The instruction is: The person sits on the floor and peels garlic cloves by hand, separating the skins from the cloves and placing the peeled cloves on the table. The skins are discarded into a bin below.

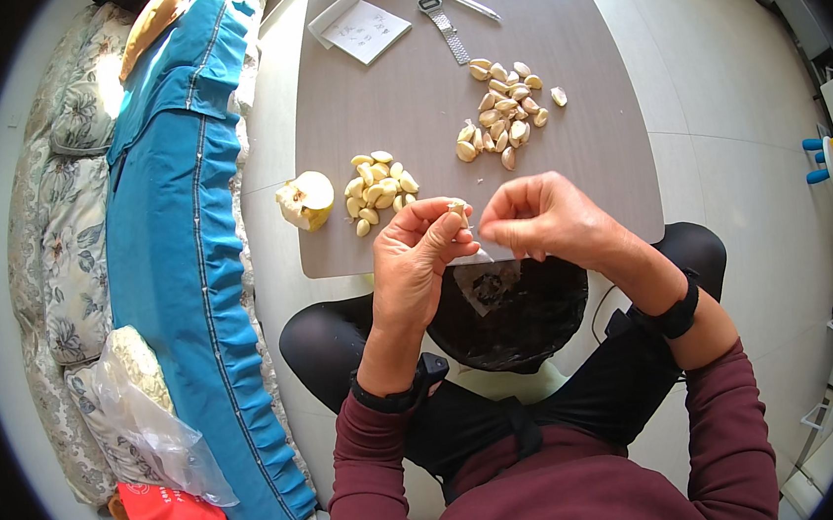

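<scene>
My left hand (416, 260) pinches a garlic clove (460, 213) upright between thumb and fingers, above the table's near edge. Just to its right is my right hand (543, 215), thumb and index finger pressed together; the tips are slightly blurred and nothing shows between them. Beyond my left hand lies a pile of peeled garlic cloves (380, 185). Farther off to the right are several garlic cloves in their skins (504, 111). Below both hands stands a bin lined with a black plastic bag (540, 316), with a thin pale scrap (489, 287) in it.
A partly eaten fruit (307, 199) sits at the table's (404, 120) left edge. Toward the back are a notepad with handwriting (367, 30), a metal-band digital watch (444, 27) and a white pen (465, 3). Left stands a blue-covered sofa (166, 282) with a plastic bag (155, 416).
</scene>
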A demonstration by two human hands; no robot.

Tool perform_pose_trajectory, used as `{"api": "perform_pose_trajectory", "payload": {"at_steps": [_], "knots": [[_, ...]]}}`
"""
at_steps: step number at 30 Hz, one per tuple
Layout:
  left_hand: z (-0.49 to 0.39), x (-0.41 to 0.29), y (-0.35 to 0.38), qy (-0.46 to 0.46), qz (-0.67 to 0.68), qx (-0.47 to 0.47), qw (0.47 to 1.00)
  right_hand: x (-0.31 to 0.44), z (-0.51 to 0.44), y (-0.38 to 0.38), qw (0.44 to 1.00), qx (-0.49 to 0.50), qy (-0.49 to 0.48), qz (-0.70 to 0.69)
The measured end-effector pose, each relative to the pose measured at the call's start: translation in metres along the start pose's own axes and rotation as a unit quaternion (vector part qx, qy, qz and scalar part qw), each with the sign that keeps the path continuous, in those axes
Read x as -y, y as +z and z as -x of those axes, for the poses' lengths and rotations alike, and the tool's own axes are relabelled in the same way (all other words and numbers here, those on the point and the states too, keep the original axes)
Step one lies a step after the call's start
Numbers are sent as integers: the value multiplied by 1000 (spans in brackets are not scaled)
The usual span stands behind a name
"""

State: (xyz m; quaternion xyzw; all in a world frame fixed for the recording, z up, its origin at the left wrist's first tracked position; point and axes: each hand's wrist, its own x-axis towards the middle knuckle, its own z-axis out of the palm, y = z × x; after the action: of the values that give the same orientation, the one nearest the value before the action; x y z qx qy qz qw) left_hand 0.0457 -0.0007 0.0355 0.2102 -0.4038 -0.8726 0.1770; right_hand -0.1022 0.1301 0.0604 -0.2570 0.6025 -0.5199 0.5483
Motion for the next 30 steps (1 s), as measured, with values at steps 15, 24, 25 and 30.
{"api": "perform_pose_trajectory", "payload": {"at_steps": [15, 24, 25, 30], "knots": [[1, 3, 19, 197, -291, -2, 936, 2, -3, -2, 992, -39, 2, -116], [4, 9, 24, 236, -371, 0, 898, -1, -4, -4, 992, -60, 27, -111], [5, 9, 24, 235, -368, -1, 900, -1, -4, -3, 991, -63, 25, -113], [4, 10, 22, 150, -232, -9, 961, 1, -4, 0, 987, -53, 29, -148]]}}
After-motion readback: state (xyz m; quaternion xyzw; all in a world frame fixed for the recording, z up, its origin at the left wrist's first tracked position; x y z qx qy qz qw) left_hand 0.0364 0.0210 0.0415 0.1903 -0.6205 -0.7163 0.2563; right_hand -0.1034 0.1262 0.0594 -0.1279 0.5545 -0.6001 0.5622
